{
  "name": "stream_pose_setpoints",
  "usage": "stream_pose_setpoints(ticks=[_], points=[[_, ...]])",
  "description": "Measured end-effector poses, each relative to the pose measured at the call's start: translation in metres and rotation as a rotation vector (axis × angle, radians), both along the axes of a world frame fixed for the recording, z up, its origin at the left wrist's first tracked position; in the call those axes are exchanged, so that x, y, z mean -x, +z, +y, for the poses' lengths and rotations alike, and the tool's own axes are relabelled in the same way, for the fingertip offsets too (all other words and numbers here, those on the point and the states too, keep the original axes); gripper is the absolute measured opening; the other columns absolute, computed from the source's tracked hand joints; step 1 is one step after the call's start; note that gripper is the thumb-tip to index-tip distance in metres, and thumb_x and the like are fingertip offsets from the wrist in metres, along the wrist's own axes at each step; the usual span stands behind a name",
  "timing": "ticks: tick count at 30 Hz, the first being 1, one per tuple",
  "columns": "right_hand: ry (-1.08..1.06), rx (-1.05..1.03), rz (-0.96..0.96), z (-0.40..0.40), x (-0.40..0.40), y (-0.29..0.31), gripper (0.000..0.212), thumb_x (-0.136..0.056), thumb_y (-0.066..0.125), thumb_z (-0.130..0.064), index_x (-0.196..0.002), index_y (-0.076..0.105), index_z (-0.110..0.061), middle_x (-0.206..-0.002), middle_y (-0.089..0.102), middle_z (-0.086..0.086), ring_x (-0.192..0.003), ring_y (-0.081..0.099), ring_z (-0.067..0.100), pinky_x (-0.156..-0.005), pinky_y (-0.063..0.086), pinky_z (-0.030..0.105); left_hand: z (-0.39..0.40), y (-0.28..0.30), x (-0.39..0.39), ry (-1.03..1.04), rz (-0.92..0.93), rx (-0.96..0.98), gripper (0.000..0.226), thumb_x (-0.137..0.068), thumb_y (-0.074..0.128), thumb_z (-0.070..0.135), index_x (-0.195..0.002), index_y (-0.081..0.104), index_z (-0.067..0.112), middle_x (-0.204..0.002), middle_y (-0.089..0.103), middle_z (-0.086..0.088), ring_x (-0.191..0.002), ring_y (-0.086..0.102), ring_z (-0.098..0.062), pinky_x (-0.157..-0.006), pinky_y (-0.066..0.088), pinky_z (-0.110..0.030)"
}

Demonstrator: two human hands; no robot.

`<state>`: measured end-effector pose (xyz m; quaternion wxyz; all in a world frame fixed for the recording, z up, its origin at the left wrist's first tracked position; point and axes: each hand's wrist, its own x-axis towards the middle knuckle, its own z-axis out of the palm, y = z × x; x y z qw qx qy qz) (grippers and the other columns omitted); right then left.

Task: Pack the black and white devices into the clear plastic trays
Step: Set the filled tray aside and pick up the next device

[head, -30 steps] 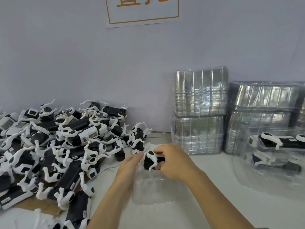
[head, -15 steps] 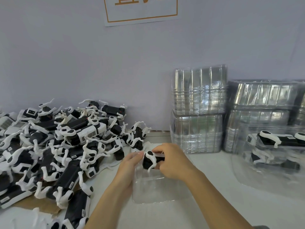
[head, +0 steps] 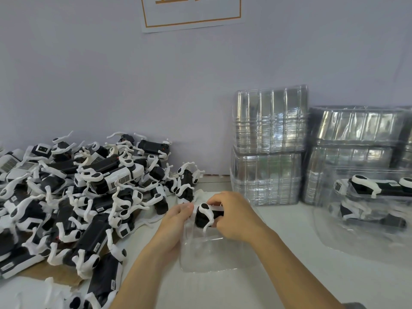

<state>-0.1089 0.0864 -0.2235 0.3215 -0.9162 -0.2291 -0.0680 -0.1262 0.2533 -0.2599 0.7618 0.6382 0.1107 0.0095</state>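
Right hand (head: 234,216) gripping a black and white device (head: 206,216) above a clear tray (head: 209,255), left hand (head: 176,224) holding the tray's left edge, fingertips touching the device, loose device pile (head: 73,197) left of tray, tray stacks (head: 268,146) behind it

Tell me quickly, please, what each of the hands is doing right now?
Left hand: fingertips on the end of the black and white device, over the clear tray.
Right hand: gripping that device.

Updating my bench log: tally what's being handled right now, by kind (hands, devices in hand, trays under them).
Hands: 2 (left hand, right hand)
Black and white device in hand: 1
Clear tray beneath: 1
Total: 4
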Motion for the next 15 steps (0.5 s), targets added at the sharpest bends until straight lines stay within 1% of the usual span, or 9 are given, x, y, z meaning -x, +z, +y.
stream_pose_setpoints(ticks=[2,4,6,8,10,15], points=[[-0.009,0.014,-0.013,0.0004,-0.0003,-0.0005,0.021,-0.080,0.071,-0.008,-0.095,0.075,-0.022,-0.093,0.069,-0.004,-0.093,0.059,0.020,-0.085,0.053,0.043,0.0009,-0.0006,-0.0010,-0.007,0.002,-0.002,0.027,-0.102,0.055,0.024,-0.116,0.062,0.002,-0.111,0.070,-0.025,-0.096,0.070,-0.036,-0.088,0.056,-0.052],[-0.018,0.031,-0.021,0.0007,-0.0006,-0.0013,0.022,-0.080,0.072,-0.008,-0.098,0.075,-0.020,-0.098,0.068,-0.002,-0.097,0.059,0.021,-0.087,0.052,0.042,0.0006,-0.0010,-0.0020,-0.006,0.007,-0.008,0.022,-0.101,0.055,0.020,-0.116,0.063,0.005,-0.112,0.070,-0.024,-0.097,0.070,-0.034,-0.086,0.057,-0.049],[-0.029,0.058,-0.020,0.0006,-0.0010,-0.0026,0.030,-0.081,0.075,-0.009,-0.108,0.074,-0.022,-0.106,0.063,-0.004,-0.101,0.056,0.017,-0.090,0.050,0.036,-0.0007,-0.0009,-0.0023,0.028,0.015,-0.011,0.018,-0.098,0.056,0.009,-0.114,0.063,0.009,-0.113,0.069,-0.019,-0.098,0.069,-0.031,-0.082,0.057,-0.045],[-0.029,0.053,-0.016,0.0006,-0.0018,-0.0035,0.035,-0.082,0.077,-0.011,-0.113,0.073,-0.024,-0.104,0.058,-0.007,-0.097,0.054,0.013,-0.086,0.049,0.030,-0.0019,-0.0006,-0.0028,0.059,0.017,-0.023,0.024,-0.094,0.057,0.001,-0.114,0.064,0.011,-0.111,0.069,-0.013,-0.094,0.070,-0.025,-0.073,0.056,-0.038],[-0.028,0.041,-0.008,0.0010,-0.0020,-0.0028,0.034,-0.081,0.078,-0.012,-0.113,0.074,-0.025,-0.102,0.058,-0.008,-0.095,0.055,0.013,-0.083,0.051,0.029,-0.0032,-0.0003,-0.0016,0.061,0.018,-0.014,0.023,-0.093,0.058,0.002,-0.113,0.065,0.012,-0.109,0.070,-0.012,-0.091,0.070,-0.024,-0.070,0.056,-0.036],[-0.027,0.040,0.009,0.0002,-0.0014,-0.0020,0.034,-0.081,0.079,-0.014,-0.113,0.074,-0.025,-0.104,0.060,-0.006,-0.095,0.055,0.014,-0.084,0.052,0.032,-0.0030,0.0004,0.0008,0.073,0.025,-0.009,0.022,-0.093,0.058,0.003,-0.110,0.066,0.014,-0.105,0.071,-0.012,-0.084,0.072,-0.021,-0.061,0.056,-0.033]])
